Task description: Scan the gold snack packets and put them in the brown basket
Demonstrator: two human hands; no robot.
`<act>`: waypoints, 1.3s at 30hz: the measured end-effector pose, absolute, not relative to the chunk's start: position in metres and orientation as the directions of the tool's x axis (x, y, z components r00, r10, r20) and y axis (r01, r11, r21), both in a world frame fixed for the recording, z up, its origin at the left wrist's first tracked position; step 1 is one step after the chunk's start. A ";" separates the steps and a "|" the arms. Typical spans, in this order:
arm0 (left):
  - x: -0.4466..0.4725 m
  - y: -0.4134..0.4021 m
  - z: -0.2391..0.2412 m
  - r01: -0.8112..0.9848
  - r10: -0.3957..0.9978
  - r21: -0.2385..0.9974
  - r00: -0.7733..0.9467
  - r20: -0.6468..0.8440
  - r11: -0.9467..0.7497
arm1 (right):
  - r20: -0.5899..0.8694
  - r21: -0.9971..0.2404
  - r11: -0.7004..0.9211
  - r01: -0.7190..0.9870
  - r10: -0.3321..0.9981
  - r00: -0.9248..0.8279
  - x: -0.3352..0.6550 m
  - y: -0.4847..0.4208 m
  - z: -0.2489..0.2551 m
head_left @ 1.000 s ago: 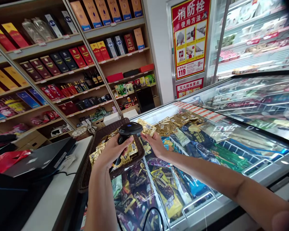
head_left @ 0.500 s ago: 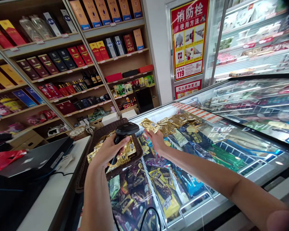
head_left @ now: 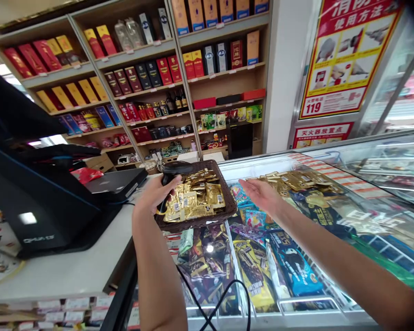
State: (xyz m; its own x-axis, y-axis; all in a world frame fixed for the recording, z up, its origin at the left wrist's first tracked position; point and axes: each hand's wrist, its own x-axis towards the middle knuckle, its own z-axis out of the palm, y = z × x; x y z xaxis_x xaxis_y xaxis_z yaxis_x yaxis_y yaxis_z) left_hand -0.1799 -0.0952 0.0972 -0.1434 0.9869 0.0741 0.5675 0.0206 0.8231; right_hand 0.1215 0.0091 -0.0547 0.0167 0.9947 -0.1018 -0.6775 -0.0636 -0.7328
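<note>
Above freezer (head_left: 296, 320): left hand (head_left: 155, 192) grips black scanner (head_left: 176, 168) over basket (head_left: 230, 201); right hand (head_left: 263, 195) wide.

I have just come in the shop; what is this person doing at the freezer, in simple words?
A person holds a black handheld scanner in the left hand, over the left side of a brown basket with gold packets in it. The right hand is open and looks empty, above the freezer. More gold packets lie in a pile just beyond that hand.
</note>
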 end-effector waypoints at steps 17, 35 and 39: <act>-0.193 -0.107 0.097 0.485 0.972 0.872 -0.166 0.167 -0.067 | -0.063 -0.506 0.519 0.689 0.775 -0.629 -0.003 -0.014 -0.013; -0.121 -0.085 0.098 0.503 0.997 0.861 0.051 0.058 -0.075 | -0.098 -0.990 -0.089 0.108 0.992 -0.078 0.179 -0.004 0.000; -0.102 -0.084 0.097 0.511 0.990 0.850 0.122 0.074 -0.127 | -0.159 -0.973 -0.143 0.183 0.984 -0.075 0.195 -0.007 0.011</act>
State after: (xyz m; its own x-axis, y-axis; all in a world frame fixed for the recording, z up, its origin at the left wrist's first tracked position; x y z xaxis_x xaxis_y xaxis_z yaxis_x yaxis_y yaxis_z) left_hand -0.1022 -0.0844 0.0970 0.1220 0.9898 0.0740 0.5108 -0.1265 0.8504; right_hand 0.1951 -0.0071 0.0115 -0.0753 0.9843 -0.1593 0.1826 -0.1435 -0.9727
